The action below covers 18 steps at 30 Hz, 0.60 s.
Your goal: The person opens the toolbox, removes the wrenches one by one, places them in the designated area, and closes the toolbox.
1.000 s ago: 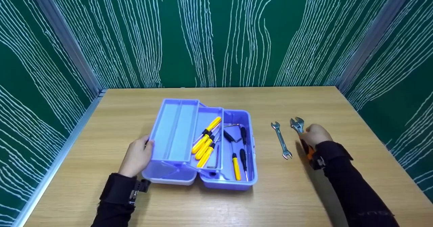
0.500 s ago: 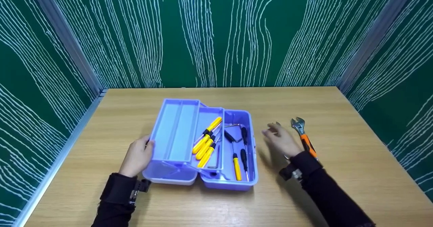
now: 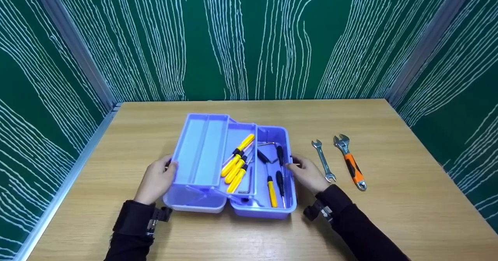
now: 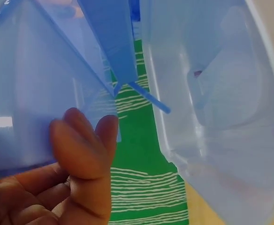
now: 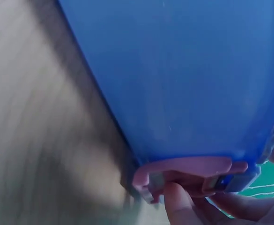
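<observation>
Both grips bracket the open cantilever toolbox (image 3: pixel 233 167): left hand (image 3: pixel 155 179) holds its raised tray's outer end, right hand (image 3: pixel 309 173) pinches the opposite wall's latch.

Head cam sits up high, looking forward and down over the whole light wooden worktop (image 3: pixel 389 214), so both arms and the open pale blue plastic toolbox (image 3: pixel 268 210) fit in from a fair way off. Left wrist cam is jammed right against the toolbox's see-through tray wall, peeking up past the left hand (image 4: pixel 76 159). Right wrist cam is even closer, blurry, pressed on the box's outer wall by the right hand (image 5: pixel 188 206). All three share that toolbox.
</observation>
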Available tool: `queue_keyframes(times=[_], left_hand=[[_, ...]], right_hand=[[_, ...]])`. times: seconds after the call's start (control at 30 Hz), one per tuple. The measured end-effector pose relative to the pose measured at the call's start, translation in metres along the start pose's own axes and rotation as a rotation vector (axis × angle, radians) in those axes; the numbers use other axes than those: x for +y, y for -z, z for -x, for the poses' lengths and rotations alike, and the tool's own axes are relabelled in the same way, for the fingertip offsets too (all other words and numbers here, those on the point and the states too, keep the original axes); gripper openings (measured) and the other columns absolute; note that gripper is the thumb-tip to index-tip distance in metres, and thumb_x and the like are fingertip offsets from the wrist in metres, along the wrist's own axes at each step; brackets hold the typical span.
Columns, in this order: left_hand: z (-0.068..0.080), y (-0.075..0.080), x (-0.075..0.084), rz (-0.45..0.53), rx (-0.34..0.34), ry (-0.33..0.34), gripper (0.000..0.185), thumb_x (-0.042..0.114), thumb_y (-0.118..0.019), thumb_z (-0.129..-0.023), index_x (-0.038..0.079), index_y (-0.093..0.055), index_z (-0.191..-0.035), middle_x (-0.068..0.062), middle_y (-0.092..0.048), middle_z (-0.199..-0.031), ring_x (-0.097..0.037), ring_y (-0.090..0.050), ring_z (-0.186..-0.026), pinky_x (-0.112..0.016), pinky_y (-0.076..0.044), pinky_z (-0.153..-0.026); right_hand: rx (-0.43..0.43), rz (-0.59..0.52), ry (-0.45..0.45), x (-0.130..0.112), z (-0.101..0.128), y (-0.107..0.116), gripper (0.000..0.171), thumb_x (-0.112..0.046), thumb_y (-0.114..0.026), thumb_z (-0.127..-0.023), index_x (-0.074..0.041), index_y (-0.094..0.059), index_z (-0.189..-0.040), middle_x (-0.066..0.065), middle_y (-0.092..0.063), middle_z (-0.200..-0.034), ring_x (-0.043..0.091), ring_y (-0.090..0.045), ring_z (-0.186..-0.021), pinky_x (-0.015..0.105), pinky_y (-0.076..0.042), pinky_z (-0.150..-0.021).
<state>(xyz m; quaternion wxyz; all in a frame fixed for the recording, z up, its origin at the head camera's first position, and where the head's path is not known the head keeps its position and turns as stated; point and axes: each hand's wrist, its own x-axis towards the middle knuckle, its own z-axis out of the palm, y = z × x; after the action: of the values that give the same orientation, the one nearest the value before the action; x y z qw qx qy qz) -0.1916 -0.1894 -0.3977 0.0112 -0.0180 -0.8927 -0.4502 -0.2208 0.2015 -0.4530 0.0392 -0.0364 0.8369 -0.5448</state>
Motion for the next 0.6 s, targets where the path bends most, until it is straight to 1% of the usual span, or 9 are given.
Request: queue_keyframes(times=[0.07,0.17,0.23,0.27,0.3,0.4,0.47,0.53,0.6], left_hand=[[-0.001,0.004,-0.003,0.048,-0.012,0.018,0.041,0.021,-0.041,-0.105,-0.004,-0.053,-0.136,-0.018,-0.067,-0.101,-0.024,-0.063,-0.087,-0.034,-0.053,-0.077],[-0.005,0.011,-0.01,0.114,-0.023,0.057,0.047,0.029,-0.036,-0.107,-0.003,-0.053,-0.136,-0.024,-0.064,-0.119,-0.033,-0.063,-0.105,-0.044,-0.052,-0.093],[-0.008,0.016,-0.016,0.108,-0.018,0.077,0.049,0.032,-0.034,-0.107,-0.003,-0.052,-0.136,-0.026,-0.059,-0.13,-0.038,-0.058,-0.118,-0.05,-0.047,-0.102],[-0.009,0.018,-0.019,0.086,-0.016,0.086,0.049,0.031,-0.034,-0.107,-0.005,-0.052,-0.136,-0.027,-0.058,-0.13,-0.039,-0.056,-0.119,-0.05,-0.046,-0.102],[-0.011,0.019,-0.023,0.055,-0.025,0.092,0.05,0.03,-0.034,-0.107,-0.006,-0.049,-0.138,-0.029,-0.054,-0.134,-0.042,-0.052,-0.124,-0.054,-0.043,-0.105],[-0.013,0.016,-0.033,-0.039,-0.063,0.109,0.049,0.028,-0.036,-0.106,-0.01,-0.048,-0.136,-0.033,-0.053,-0.134,-0.047,-0.048,-0.127,-0.059,-0.038,-0.107],[-0.014,0.011,-0.039,-0.063,-0.108,0.112,0.049,0.025,-0.037,-0.105,-0.013,-0.047,-0.135,-0.035,-0.053,-0.133,-0.049,-0.049,-0.125,-0.06,-0.038,-0.107],[-0.014,0.004,-0.045,-0.07,-0.135,0.087,0.044,0.019,-0.04,-0.103,-0.015,-0.05,-0.129,-0.035,-0.058,-0.126,-0.048,-0.055,-0.118,-0.059,-0.041,-0.104],[-0.013,-0.003,-0.05,-0.077,-0.145,0.031,0.04,0.011,-0.044,-0.099,-0.017,-0.054,-0.125,-0.035,-0.061,-0.121,-0.047,-0.058,-0.114,-0.057,-0.043,-0.103]], right_hand=[[-0.004,0.002,0.004,0.001,0.001,0.0,0.047,-0.011,-0.052,-0.097,0.009,-0.046,-0.139,0.027,-0.06,-0.126,0.029,-0.059,-0.11,0.027,-0.051,-0.084],[-0.003,0.008,0.004,0.003,0.001,-0.001,0.046,-0.01,-0.051,-0.097,0.009,-0.047,-0.139,0.027,-0.061,-0.125,0.029,-0.059,-0.11,0.027,-0.051,-0.085],[-0.002,0.011,0.006,0.004,0.0,-0.002,0.045,-0.01,-0.05,-0.097,0.008,-0.048,-0.138,0.026,-0.061,-0.125,0.029,-0.059,-0.11,0.028,-0.052,-0.085],[-0.001,0.013,0.002,0.004,0.0,-0.002,0.045,-0.009,-0.05,-0.097,0.008,-0.049,-0.138,0.026,-0.061,-0.125,0.029,-0.059,-0.11,0.029,-0.052,-0.086],[-0.001,0.018,-0.003,0.004,-0.001,-0.002,0.045,-0.01,-0.05,-0.097,0.007,-0.049,-0.138,0.025,-0.061,-0.126,0.029,-0.06,-0.111,0.029,-0.052,-0.087],[-0.001,0.025,-0.024,0.005,-0.001,-0.002,0.045,-0.011,-0.05,-0.097,0.006,-0.049,-0.139,0.024,-0.061,-0.127,0.029,-0.059,-0.112,0.031,-0.052,-0.089],[-0.004,0.031,-0.032,0.005,-0.001,-0.002,0.045,-0.012,-0.05,-0.098,0.006,-0.048,-0.14,0.024,-0.06,-0.128,0.028,-0.059,-0.112,0.032,-0.052,-0.09],[-0.005,0.031,-0.035,0.006,-0.001,-0.001,0.046,-0.012,-0.05,-0.098,0.005,-0.048,-0.14,0.024,-0.06,-0.129,0.028,-0.058,-0.113,0.032,-0.052,-0.09],[-0.006,0.032,-0.023,0.007,-0.001,-0.001,0.046,-0.012,-0.05,-0.098,0.005,-0.048,-0.14,0.024,-0.059,-0.13,0.029,-0.058,-0.113,0.032,-0.052,-0.089]])
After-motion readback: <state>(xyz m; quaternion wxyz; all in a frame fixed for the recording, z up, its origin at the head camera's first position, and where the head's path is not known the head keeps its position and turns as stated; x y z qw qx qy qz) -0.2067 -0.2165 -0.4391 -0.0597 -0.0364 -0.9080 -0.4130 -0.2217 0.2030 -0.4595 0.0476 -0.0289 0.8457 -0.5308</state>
